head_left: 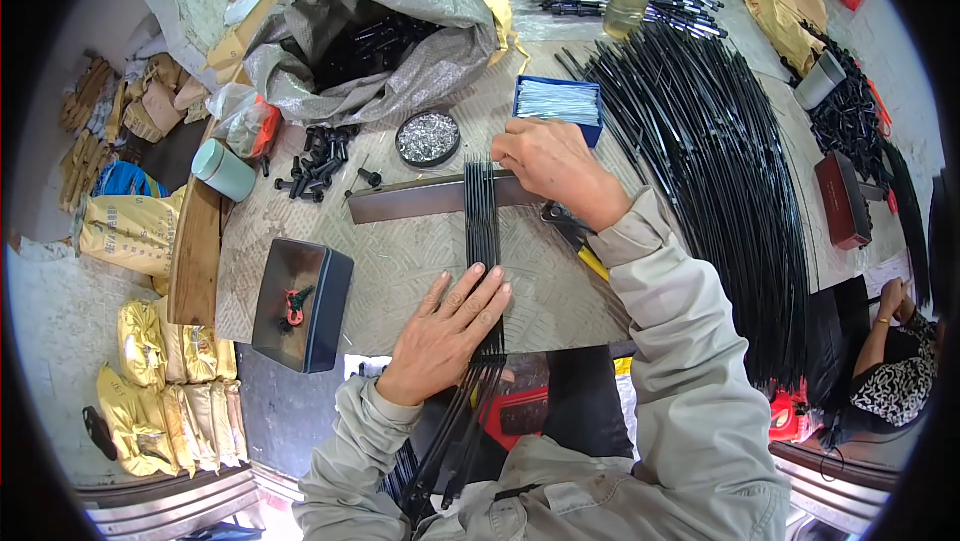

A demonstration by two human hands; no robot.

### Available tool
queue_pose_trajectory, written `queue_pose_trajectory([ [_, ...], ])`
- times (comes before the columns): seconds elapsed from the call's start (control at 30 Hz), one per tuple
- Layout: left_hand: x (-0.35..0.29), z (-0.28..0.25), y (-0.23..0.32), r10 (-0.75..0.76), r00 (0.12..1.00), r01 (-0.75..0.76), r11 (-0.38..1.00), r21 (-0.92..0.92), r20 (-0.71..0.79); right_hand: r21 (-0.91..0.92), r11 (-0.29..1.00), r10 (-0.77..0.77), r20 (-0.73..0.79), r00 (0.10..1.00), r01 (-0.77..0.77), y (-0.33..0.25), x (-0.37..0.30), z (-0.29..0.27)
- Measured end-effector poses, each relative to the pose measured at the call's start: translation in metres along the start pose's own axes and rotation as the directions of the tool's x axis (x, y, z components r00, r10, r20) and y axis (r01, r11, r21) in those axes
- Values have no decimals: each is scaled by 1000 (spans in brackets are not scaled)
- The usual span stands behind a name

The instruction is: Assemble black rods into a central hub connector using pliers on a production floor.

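Nearby, a blue box (592, 132) holds pale sticks (556, 101); left fingers (466, 293) flat, right fingers (512, 144) curled, grip unclear.

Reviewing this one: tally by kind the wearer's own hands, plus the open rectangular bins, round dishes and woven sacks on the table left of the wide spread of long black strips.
Wearer's hands: 2 (left hand, right hand)
Open rectangular bins: 2 (dark bin, blue bin)
Round dish: 1
Grey woven sack: 1
Total: 6
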State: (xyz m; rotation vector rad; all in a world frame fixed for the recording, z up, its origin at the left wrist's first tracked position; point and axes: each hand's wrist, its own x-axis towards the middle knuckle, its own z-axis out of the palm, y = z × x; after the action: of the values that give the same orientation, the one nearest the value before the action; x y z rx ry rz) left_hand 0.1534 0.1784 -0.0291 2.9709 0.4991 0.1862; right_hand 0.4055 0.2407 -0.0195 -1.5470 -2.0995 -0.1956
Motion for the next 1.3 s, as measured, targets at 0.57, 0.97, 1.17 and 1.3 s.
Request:
queue_pose_trajectory([
  [0.57, 0, 1, 4, -82, 997, 82, 997, -3, 5, -205, 978, -26, 102, 994, 47, 11, -4, -4],
  [0.97, -1, 5, 1, -60, 998, 62, 997, 40, -31, -35, 989, 145, 177, 974, -141, 2, 0, -7],
  [1.17, 0, 2, 4, -70, 995, 70, 998, -8, -72, 14, 999, -31, 19, 999, 31, 8, -2, 2],
  [1.3, -2, 6, 1, -51, 994, 50, 999, -9, -96, 153, 983, -87, -119, 989, 105, 7, 2, 12],
])
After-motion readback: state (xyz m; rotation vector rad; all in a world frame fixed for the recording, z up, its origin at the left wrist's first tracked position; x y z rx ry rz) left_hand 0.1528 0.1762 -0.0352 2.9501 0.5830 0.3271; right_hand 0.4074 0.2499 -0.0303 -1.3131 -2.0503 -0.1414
